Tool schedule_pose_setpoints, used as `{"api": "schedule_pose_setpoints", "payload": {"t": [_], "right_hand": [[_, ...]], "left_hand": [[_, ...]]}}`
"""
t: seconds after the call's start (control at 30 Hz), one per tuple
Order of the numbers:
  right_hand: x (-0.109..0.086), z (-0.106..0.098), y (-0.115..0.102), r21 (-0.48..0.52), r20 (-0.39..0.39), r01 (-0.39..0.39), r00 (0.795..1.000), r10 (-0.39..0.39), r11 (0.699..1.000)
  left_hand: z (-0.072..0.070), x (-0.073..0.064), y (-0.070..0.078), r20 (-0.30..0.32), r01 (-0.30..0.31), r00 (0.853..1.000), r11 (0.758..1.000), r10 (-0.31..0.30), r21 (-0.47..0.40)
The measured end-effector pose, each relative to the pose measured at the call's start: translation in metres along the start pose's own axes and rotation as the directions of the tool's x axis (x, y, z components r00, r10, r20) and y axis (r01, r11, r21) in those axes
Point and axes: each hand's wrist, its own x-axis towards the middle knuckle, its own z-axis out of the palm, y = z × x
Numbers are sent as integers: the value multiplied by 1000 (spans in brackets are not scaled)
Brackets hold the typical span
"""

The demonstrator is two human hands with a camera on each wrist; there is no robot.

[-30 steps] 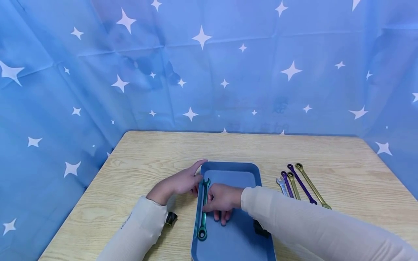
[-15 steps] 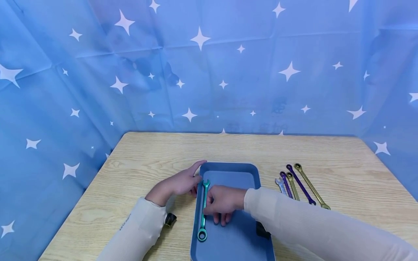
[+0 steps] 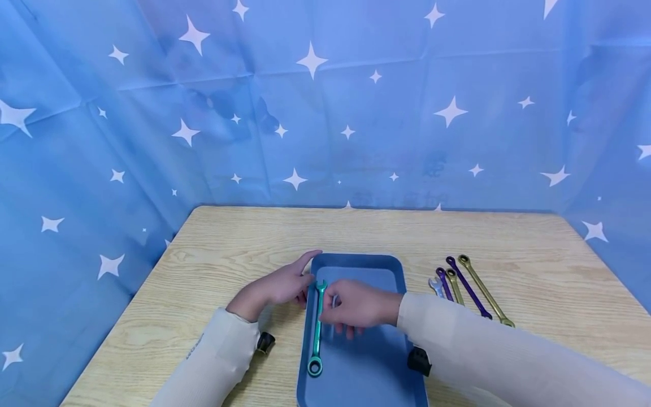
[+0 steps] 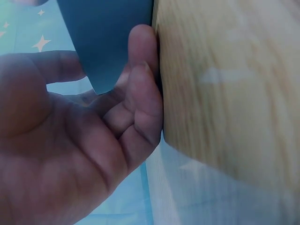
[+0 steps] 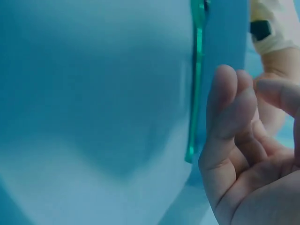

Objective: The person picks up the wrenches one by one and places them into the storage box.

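Observation:
A green combination wrench (image 3: 316, 346) lies lengthwise along the left wall inside a blue tray (image 3: 376, 376), its ring end toward me. My right hand (image 3: 365, 304) hovers just right of the wrench, over the tray floor, fingers loosely bent and holding nothing. In the right wrist view, those fingers stand apart from the green wrench (image 5: 197, 84). At the tray's far left corner, my left hand (image 3: 280, 286) grips the wall from outside. The left wrist view has the tray (image 4: 108, 37) between thumb and bent fingers, the fingers low against the tabletop.
To the right of the tray, several more wrenches lie side by side on the wooden table (image 3: 244, 232): a long gold wrench (image 3: 483, 285), a purple wrench (image 3: 469, 286), and shorter ones including a silver wrench (image 3: 435, 286). A blue starry curtain (image 3: 325, 130) hangs behind.
My right hand has let go of the green wrench and moved up and to the right. The wrench stays by the left wall; my left hand keeps its place.

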Motion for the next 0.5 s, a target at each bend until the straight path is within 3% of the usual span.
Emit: {"api": "schedule_pose_setpoints", "payload": {"t": [0.23,0.5], "right_hand": [[-11,-12,-5,-22,-65,58,996,-59,998],[-27,-33,-2,-85,-141,63,987,-75,994]], "left_hand": [[1,1,-1,1,7,1000,1000,-7,-13],[1,1,-2,-5,18,1000,1000,-18,-11]]}}
